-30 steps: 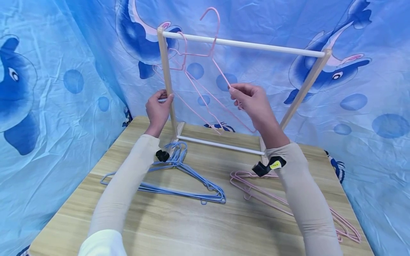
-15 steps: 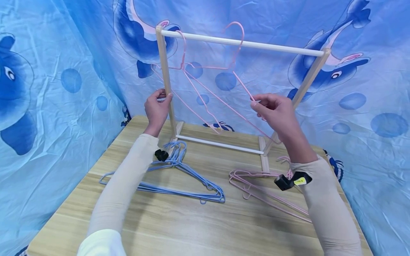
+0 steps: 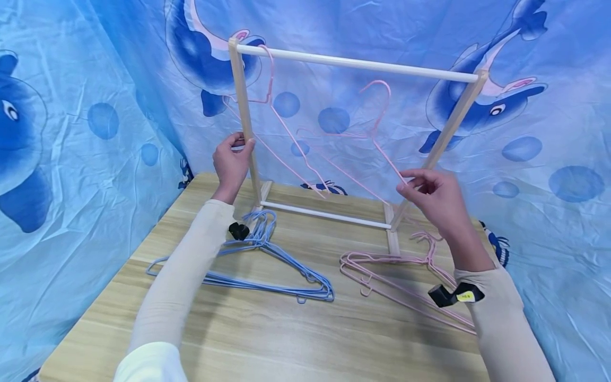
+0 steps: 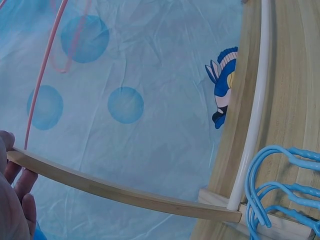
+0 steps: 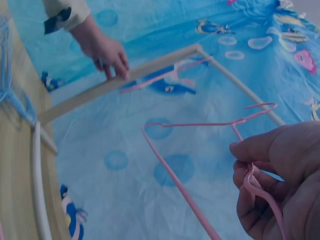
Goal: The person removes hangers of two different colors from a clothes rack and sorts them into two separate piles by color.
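Note:
My left hand (image 3: 232, 162) grips the left wooden post (image 3: 241, 90) of a small clothes rack, thumb in front and fingers curled behind. My right hand (image 3: 436, 199) pinches a pink wire clothes hanger (image 3: 387, 159) by its right shoulder; the right wrist view shows thumb and fingers closed round the wire. The hook of this hanger points up, just below the white top rod (image 3: 358, 63) in the head view. Another pink hanger (image 3: 271, 79) hangs by its hook near the left end of that rod.
Several blue hangers (image 3: 286, 289) lie stacked on the wooden table (image 3: 267, 345), left of centre. Several pink hangers (image 3: 377, 259) lie at the right, partly under my right forearm. A white lower rod (image 3: 324, 214) joins the rack's feet. Blue patterned cloth (image 3: 119, 148) surrounds the table.
My right hand has moved right and down with the pink hanger; its hook has dropped from above the top rod to below it. My left hand stays on the post.

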A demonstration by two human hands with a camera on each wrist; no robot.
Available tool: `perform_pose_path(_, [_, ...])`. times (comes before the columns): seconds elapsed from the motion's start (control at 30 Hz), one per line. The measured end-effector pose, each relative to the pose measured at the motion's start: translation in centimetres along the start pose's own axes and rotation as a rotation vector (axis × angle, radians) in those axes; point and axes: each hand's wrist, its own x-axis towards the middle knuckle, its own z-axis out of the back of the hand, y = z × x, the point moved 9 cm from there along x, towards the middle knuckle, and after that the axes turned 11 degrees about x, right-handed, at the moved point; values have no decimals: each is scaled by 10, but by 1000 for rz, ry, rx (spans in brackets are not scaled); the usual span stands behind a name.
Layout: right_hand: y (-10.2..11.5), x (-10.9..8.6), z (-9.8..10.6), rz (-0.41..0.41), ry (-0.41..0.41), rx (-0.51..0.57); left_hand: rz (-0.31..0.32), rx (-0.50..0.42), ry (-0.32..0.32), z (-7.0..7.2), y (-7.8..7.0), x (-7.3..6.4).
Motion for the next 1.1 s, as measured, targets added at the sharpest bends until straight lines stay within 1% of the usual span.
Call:
perform_pose_path(0.17, [-17, -13, 10, 12, -5, -86, -6, -12, 8, 0, 0, -1])
perform_pose_path(0.33, [-33, -29, 23, 29, -32, -129, -1, -6, 6, 0, 1, 0])
perform_pose_path(0.5, [-46, -44, 39, 99, -79, -164, 6, 1, 3, 0, 2, 1])
perform_pose_path(0.57, [-52, -52, 47, 127, -111, -153, 5, 5, 2, -1, 2, 1])
perform_pose_path(0.67, [-63, -64, 61, 158, -153, -93, 10, 8, 4, -2, 3, 1])
perform_pose_path(0.8, [-76, -80, 81, 173, -191, -20, 14, 4, 7, -3, 3, 1])
perform_pose_path(0.97, [-92, -99, 100, 175, -182, -35, 12, 5, 7, -3, 3, 1])
perform_pose_path(1.1, [-111, -114, 114, 132, -165, -62, 18, 9, 10, -3, 4, 2])
